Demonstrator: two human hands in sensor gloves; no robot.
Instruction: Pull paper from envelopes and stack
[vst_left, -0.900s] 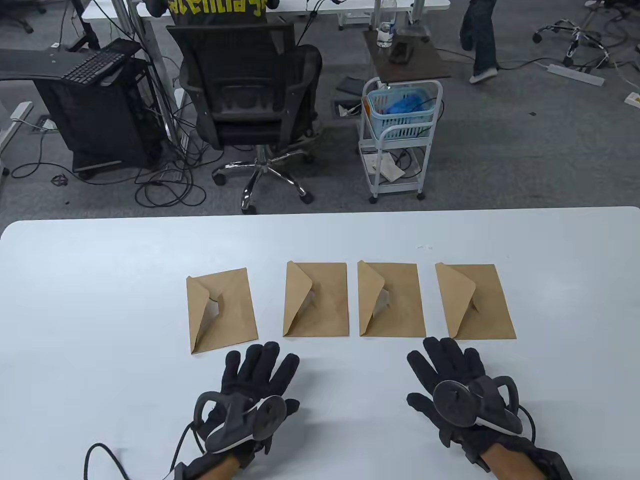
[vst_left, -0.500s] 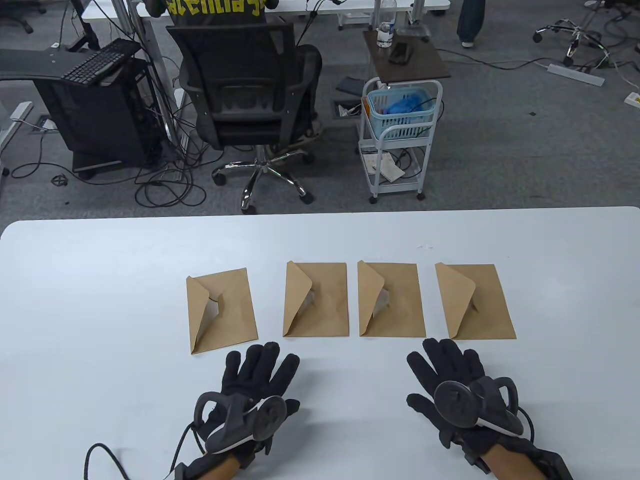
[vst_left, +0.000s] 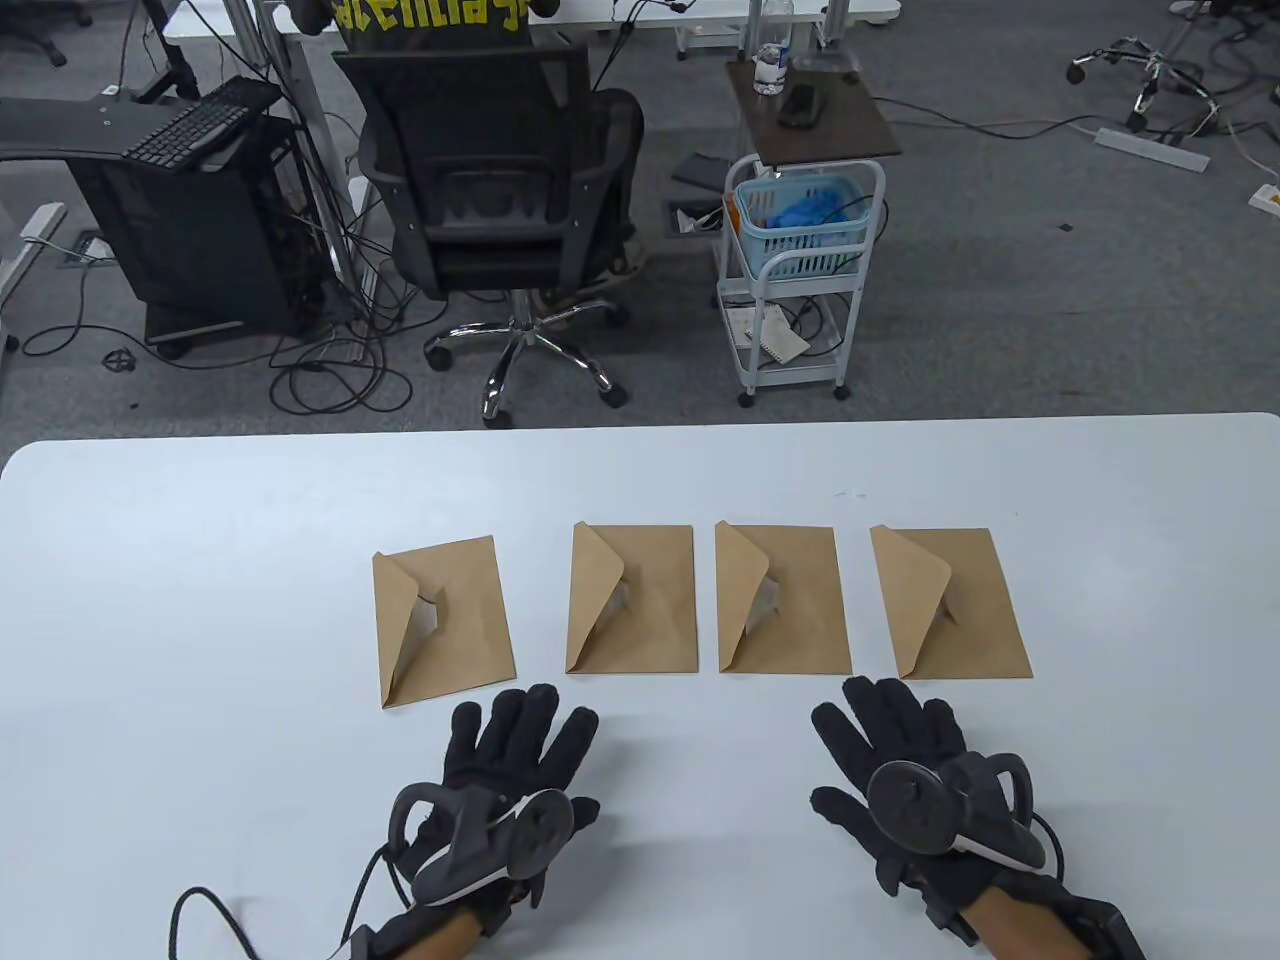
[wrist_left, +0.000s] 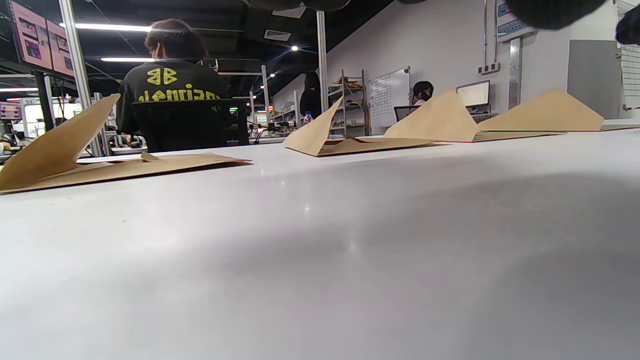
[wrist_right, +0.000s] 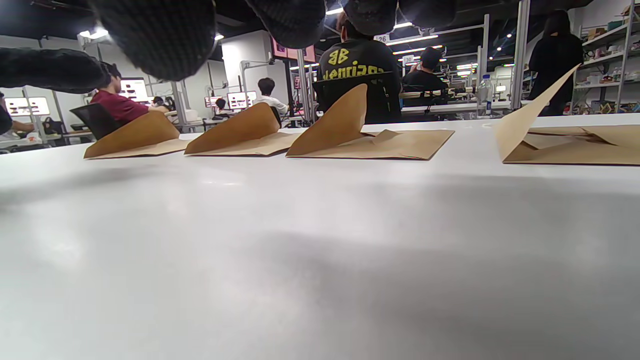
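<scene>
Four envelopes (vst_left: 700, 605) lie in a row, flaps raised, apparently for paper access; both hands, left hand (vst_left: 500, 790) and right hand (vst_left: 915, 775), rest flat, fingers spread, holding nothing, on the worktop (vst_left: 200, 560).

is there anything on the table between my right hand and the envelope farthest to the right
Nothing visible. Only bare white table lies between the right hand and the rightmost envelope, just beyond its fingertips. The flap stands raised, so the opening looks reachable.

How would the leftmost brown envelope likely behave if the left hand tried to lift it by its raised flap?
The leftmost envelope looks thin and flat, so probably light and floppy; it may sag from the flap. It lies on a smooth, glossy table, so a push from the left hand would likely slide it.
</scene>
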